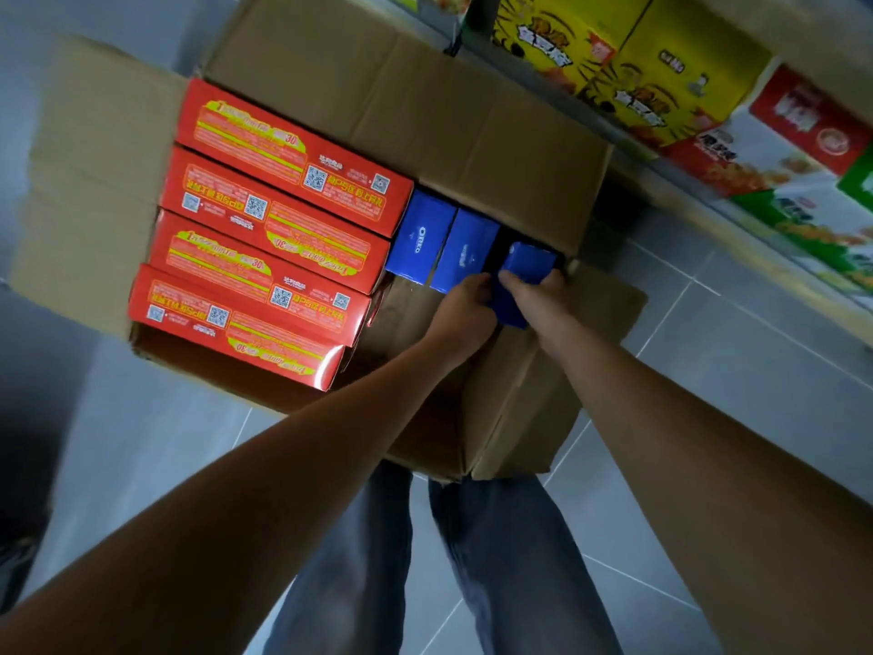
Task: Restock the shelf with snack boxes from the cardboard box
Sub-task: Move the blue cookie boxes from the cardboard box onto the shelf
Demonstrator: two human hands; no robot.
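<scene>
An open cardboard box (472, 111) stands on the floor below me. Several red snack boxes (283, 200) lie stacked side by side in its left half. Two blue cookie boxes (444, 243) stand upright in its right half. A third blue box (526, 267) is raised and tilted at the box's right corner. My right hand (538, 295) grips it from the right, fingers curled over its near edge. My left hand (465, 309) holds its left side, next to the standing blue boxes. The shelf (708, 200) runs along the right.
Yellow boxes (614, 54), a red and white box (774, 144) and green boxes (826, 238) fill the shelf at upper right. The cardboard flaps (94, 172) spread out to the left and toward me. Grey tiled floor (732, 333) surrounds the box. My legs (425, 560) stand just behind it.
</scene>
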